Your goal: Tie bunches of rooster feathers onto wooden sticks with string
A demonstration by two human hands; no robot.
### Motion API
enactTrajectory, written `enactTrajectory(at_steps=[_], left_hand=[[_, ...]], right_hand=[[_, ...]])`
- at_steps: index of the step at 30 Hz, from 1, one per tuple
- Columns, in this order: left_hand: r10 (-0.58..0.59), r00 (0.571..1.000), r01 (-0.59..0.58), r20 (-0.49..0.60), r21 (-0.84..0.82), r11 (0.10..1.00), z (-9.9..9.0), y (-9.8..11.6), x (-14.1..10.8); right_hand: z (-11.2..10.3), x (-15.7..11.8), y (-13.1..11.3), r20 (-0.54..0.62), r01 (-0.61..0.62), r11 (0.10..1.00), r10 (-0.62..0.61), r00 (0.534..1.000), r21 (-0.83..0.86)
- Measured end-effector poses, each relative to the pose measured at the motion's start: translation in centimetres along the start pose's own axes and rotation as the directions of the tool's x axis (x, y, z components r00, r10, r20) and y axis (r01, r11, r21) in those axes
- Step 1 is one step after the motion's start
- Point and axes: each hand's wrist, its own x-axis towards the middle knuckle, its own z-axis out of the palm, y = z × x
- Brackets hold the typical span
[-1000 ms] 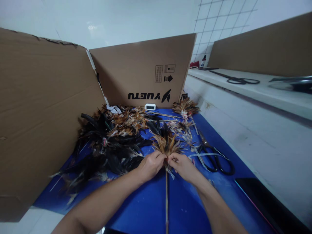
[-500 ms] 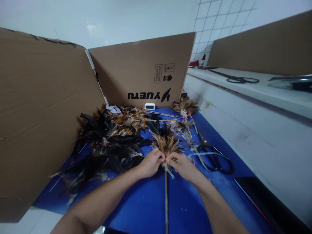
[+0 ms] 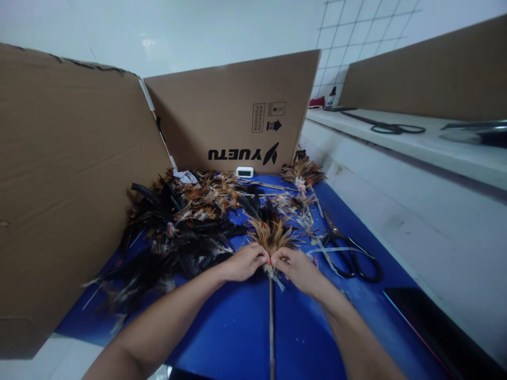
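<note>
A feather duster (image 3: pixel 273 233) lies in front of me, its brown and black feathers fanning away and its thin stick (image 3: pixel 271 322) running toward me. My left hand (image 3: pixel 246 262) pinches the base of the feathers from the left. Opposite it, my right hand (image 3: pixel 293 267) is closed on the same spot, thumb and finger pressed together. A bit of red (image 3: pixel 269 261) shows between the fingertips; whether it is string or tape I cannot tell. Just below, pale quill ends and a clear strip stick out around the stick.
Black feathers (image 3: pixel 198 258) and brown feathers (image 3: pixel 214 192) are heaped at left. Large black-handled scissors (image 3: pixel 352 258) lie at right, near a dark flat object (image 3: pixel 435 332). Cardboard panels (image 3: pixel 229 116) stand behind and left. Another feather bunch (image 3: pixel 303 171) rests at the back right, beside a small white display (image 3: pixel 244 172).
Both hands stay at the base of the feathers with almost no movement. The whole view has shifted very slightly.
</note>
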Motion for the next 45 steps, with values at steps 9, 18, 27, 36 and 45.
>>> enactTrajectory(at_steps=[9, 18, 27, 36, 45], left_hand=[[-0.073, 0.995, 0.073, -0.066, 0.002, 0.997, 0.5, 0.7, -0.1], [-0.136, 0.983, 0.133, -0.122, -0.028, 0.991, 1.0, 0.6, 0.0], [-0.137, 0.972, 0.130, -0.191, -0.051, 0.990, 1.1, 0.6, -0.1], [-0.034, 0.982, 0.038, -0.186, 0.017, 0.999, 0.9, 1.0, -0.5], [-0.036, 0.973, 0.046, -0.230, 0.040, 0.998, 1.5, 1.3, -0.6]], right_hand=[[0.1, 0.1, 0.4, -0.028, -0.003, 1.000, 0.003, 1.000, -0.008], [0.2, 0.1, 0.4, -0.023, 0.021, 0.999, -0.022, 1.000, -0.044], [0.3, 0.0, 0.3, -0.016, -0.012, 1.000, 0.012, 1.000, 0.018], [0.2, 0.1, 0.0, -0.041, -0.037, 0.999, 0.038, 0.998, 0.029], [0.2, 0.1, 0.2, -0.050, -0.007, 1.000, 0.007, 0.999, 0.001]])
